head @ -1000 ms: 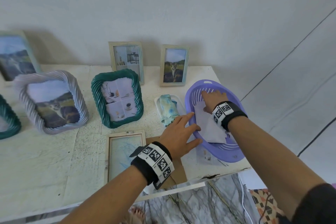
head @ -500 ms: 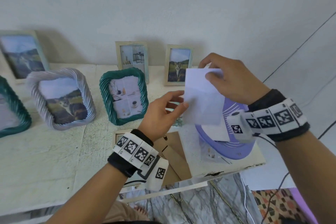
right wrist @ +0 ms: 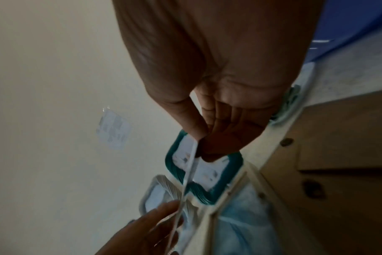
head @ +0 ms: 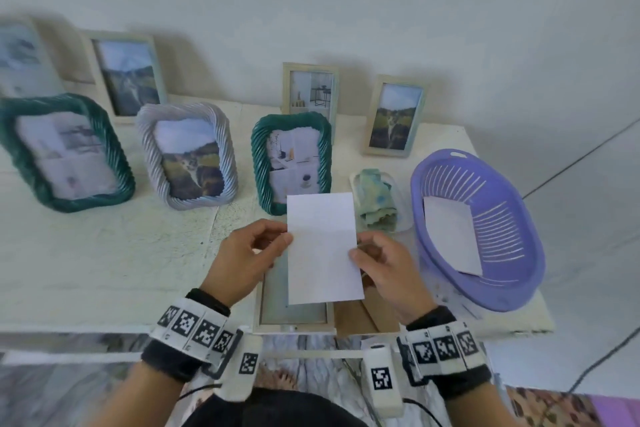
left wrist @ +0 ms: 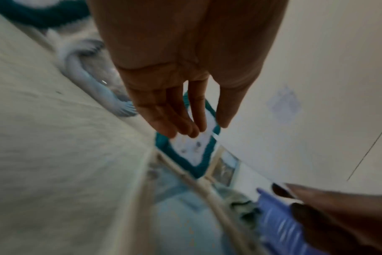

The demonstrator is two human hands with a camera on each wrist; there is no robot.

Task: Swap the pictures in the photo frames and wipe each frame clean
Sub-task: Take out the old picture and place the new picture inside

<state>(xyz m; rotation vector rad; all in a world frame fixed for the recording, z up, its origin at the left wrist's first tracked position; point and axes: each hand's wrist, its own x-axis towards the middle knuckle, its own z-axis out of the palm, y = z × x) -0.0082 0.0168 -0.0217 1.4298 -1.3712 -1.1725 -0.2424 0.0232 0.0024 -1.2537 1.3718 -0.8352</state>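
Observation:
I hold a white picture with its blank back towards me, upright over the table's front edge. My left hand pinches its left edge and my right hand pinches its right edge. In the right wrist view the picture shows edge-on between thumb and fingers. Under it an open pale wooden frame lies flat, with its brown backing board beside it. A second white picture lies in the purple basket. A blue-green cloth sits between basket and frames.
Standing frames fill the back of the white table: a teal frame, a grey twisted frame, another teal frame, and wooden frames against the wall. The table's front edge is just under my wrists.
My right hand lifted a white picture out of the purple basket. My left hand left the basket rim and took its other edge. Both hands brought it down over the flat open frame.

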